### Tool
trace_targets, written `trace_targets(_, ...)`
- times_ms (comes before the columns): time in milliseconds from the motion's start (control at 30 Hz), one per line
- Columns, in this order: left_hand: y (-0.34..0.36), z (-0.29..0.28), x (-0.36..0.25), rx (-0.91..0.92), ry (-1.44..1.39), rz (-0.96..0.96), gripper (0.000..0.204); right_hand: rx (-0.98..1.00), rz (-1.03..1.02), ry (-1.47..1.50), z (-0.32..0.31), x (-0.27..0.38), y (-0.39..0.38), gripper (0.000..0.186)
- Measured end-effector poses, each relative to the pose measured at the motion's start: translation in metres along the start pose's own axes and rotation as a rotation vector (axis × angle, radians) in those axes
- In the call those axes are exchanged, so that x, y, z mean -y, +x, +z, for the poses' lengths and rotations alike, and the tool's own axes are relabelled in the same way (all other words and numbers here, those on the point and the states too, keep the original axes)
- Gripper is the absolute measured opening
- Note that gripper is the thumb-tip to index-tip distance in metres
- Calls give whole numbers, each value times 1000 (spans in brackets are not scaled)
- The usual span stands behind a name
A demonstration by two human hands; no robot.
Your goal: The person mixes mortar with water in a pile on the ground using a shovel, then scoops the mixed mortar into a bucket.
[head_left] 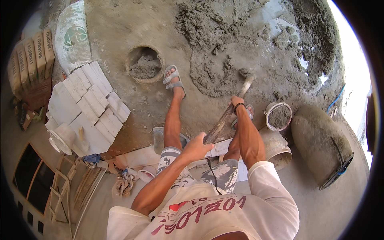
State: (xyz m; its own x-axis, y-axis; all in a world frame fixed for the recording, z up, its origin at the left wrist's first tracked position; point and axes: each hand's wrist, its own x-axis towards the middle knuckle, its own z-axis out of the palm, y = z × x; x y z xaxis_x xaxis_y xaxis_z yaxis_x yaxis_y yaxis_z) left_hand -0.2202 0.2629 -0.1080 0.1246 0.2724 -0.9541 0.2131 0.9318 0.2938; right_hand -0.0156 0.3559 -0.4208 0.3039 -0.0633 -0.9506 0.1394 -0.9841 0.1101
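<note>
Both hands grip a long wooden tool handle (220, 127) that slants up and to the right. Near its lower end, my left hand (196, 148) is wrapped round it. My right hand (237, 102), with a dark beaded bracelet at the wrist, closes round it farther up. The handle's far end lies at the near edge of a spread of wet grey mortar (212, 74). A mortar-coated lump (244, 72) shows beside that end; the tool's head cannot be made out clearly.
A mortar-filled bucket (279, 117), another bucket (278, 148) and a mortar-caked wheelbarrow (320, 140) stand right. A round container (145, 63) holding mortar lies beyond my sandalled foot (175, 80). Stacked pale blocks (86, 102), a white sack (73, 36) and brown bags (32, 60) stand left.
</note>
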Motion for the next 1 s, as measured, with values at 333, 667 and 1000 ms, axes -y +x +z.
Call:
trace_targets(333, -95, 13, -41, -58, 25, -117, 58, 337, -217, -685, 31, -20, -71, 17)
trace_targets(667, -73, 73, -111, 372, -1098, -241, 52, 529, 179, 172, -56, 0, -109, 10)
trace_targets(1000, -159, -26, -76, 446, -1050, -99, 60, 510, -85, 479, -14, 26, -206, 12)
